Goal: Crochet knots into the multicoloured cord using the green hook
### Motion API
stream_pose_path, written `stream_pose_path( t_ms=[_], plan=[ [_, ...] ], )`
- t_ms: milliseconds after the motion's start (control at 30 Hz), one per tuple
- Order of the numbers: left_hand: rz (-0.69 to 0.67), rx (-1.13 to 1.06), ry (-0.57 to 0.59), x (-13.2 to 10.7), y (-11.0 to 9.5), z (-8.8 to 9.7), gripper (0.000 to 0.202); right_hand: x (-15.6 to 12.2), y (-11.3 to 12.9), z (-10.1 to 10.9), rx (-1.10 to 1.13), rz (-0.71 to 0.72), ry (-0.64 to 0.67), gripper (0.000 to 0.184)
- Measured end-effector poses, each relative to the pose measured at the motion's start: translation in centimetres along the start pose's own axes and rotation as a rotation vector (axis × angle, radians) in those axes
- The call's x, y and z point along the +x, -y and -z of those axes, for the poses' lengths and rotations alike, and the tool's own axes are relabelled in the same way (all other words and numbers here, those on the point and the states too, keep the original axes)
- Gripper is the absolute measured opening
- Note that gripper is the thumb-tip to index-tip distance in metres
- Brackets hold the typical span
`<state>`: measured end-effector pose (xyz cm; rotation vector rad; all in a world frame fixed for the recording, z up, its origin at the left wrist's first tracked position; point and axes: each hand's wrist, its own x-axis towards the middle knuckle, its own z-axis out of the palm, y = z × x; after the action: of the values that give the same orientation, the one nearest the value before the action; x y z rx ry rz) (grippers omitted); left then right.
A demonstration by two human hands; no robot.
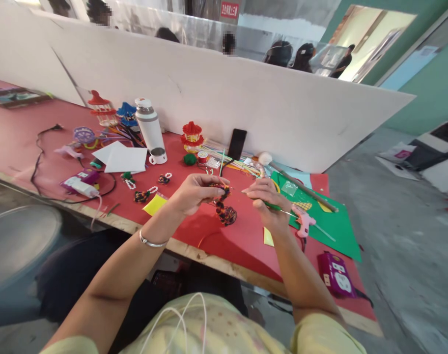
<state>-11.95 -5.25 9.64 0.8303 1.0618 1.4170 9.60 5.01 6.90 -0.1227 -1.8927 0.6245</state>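
The left hand (194, 191) is closed around the top of a beaded ornament (226, 214). Its fingers are curled tight on the upper end, while the round orange, black and red part hangs below the fingertips, just above the red table (224, 241). The ornament sits in front of the black phone (237, 143), nearer the person and slightly to the left of it.

The right hand (266, 199) is in front of the phone and a little to its right. It pinches a thin green stick (279, 207) between thumb and fingers in a narrow grip. One end of the stick points toward the ornament's top, but whether it touches the beads cannot be told. The two hands are near each other, with the ornament between them.

A pink glue gun (304, 221) lies on a green sheet (334, 221), to the right of the phone and closer to the person. A white bottle (149, 127) stands well to the phone's left.
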Motion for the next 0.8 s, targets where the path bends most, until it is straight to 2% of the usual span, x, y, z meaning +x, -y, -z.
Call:
stream_pose_path(
  t_ms=[100,200,300,433,633,800],
  plan=[
    [-0.033,0.008,0.003,0.0,-0.1,0.1,0.031,0.0,0.2,0.0,0.003,-0.048,0.026,0.014],
    [-0.045,0.016,-0.003,0.0,0.1,0.1,0.029,0.1,0.4,-0.2,-0.02,-0.028,0.01,0.014],
    [-0.051,0.02,-0.018,0.0,0.3,0.0,0.029,0.3,0.9,-0.5,-0.116,-0.013,-0.025,0.013],
    [-0.086,0.017,-0.046,0.1,0.6,-0.1,0.028,0.6,2.0,-1.0,-0.22,-0.065,-0.001,0.017],
    [-0.059,-0.073,-0.072,0.0,0.5,0.0,0.025,0.4,2.5,-1.3,-0.046,-0.101,-0.029,0.015],
    [-0.038,-0.09,-0.064,-0.1,0.3,-0.1,0.026,0.5,2.4,-1.7,0.007,-0.138,-0.046,0.014]
  ],
)
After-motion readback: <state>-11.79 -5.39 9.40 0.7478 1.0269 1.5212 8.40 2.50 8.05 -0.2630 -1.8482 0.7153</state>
